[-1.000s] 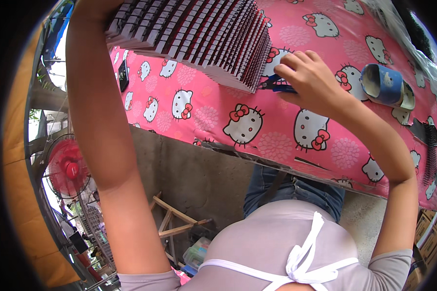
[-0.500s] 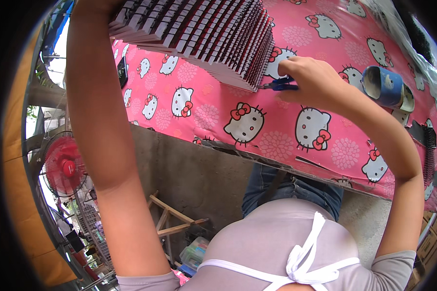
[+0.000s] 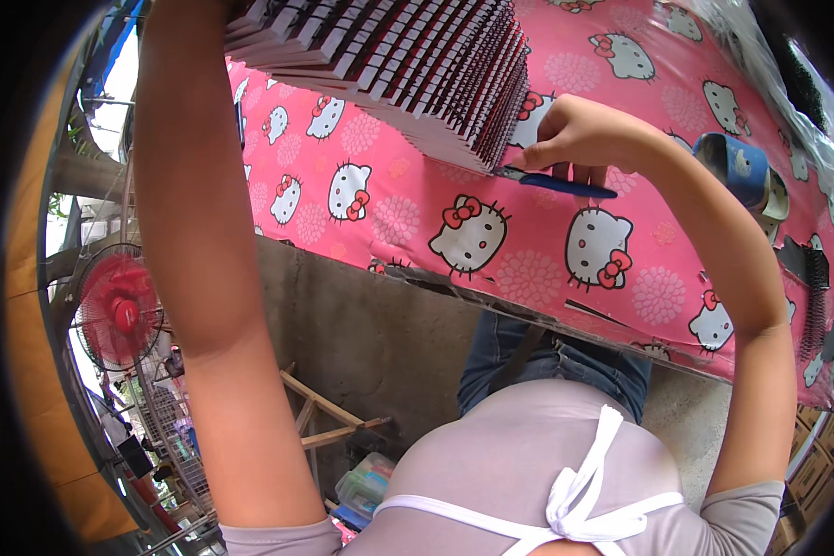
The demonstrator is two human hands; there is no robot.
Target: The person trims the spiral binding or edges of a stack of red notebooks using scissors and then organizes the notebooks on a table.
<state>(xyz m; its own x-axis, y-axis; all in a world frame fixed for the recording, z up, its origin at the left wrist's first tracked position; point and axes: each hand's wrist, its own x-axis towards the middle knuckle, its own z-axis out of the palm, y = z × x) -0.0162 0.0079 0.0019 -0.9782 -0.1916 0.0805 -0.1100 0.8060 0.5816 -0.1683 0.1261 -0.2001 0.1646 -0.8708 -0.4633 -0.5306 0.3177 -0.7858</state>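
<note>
A tall stack of wire-bound booklets (image 3: 380, 60) stands on the pink table, its dark and red binding loops facing me. My right hand (image 3: 584, 139) is closed around blue-handled pliers (image 3: 565, 186), thumb on top and fingers curled behind the lower handle. The pliers' metal tip meets the bottom front corner of the stack, at the end of the bindings; what the jaws grip is too small to make out. My left arm (image 3: 199, 232) reaches up along the stack's left side, and its hand lies beyond the top edge of the picture.
A pink cartoon-print cover (image 3: 398, 222) lies over the table. To the right are a blue cylindrical container (image 3: 737, 167), a black bristly strip (image 3: 814, 296) and clear plastic wrap (image 3: 778, 69). A red fan (image 3: 120, 315) and a wooden frame (image 3: 334, 412) stand left, below table level.
My right hand has shifted slightly and turned, and the pliers' lower handle now swings out longer to the right below the fingers. The tip stays at the stack's corner.
</note>
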